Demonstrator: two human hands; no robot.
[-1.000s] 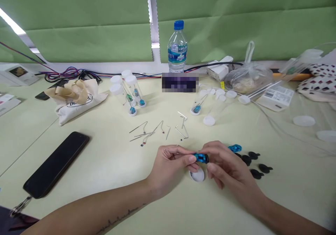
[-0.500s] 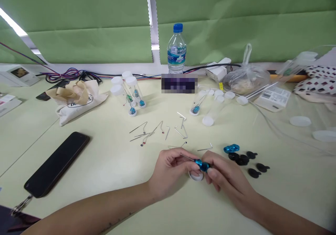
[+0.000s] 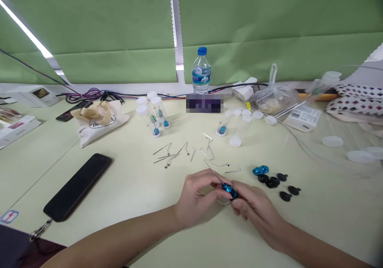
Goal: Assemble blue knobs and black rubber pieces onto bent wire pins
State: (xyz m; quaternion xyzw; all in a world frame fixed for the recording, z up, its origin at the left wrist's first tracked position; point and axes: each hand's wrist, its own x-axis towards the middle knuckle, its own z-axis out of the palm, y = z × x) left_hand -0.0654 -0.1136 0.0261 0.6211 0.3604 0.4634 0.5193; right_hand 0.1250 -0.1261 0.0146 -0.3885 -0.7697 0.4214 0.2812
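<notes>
Between the fingertips of both hands is a small shiny blue piece [image 3: 228,189], with a thin metal rod [image 3: 214,171] slanting up and left from it. My left hand [image 3: 194,198] is closed, thumb and fingers pinching the blue piece from the left. My right hand [image 3: 259,208] grips its right end, the fingers curled and partly hidden. Beneath the hands shows part of a white round cap [image 3: 224,202]. To the right lie more blue pieces [image 3: 261,170] and several black round tabbed pieces [image 3: 273,182]. Bent metal rods [image 3: 176,155] are scattered beyond my hands.
Clear tubes with white caps [image 3: 156,100] stand at back left, blue pieces inside. One more tube [image 3: 222,130] stands near centre. A water bottle [image 3: 201,72], cloth bag [image 3: 101,120], phone [image 3: 78,186] and plastic bag [image 3: 273,96] surround the area.
The camera view has shifted, so the scene sits slightly differently. In my hands the blue piece has turned, and its rod now points more steeply upward and shows more length.
</notes>
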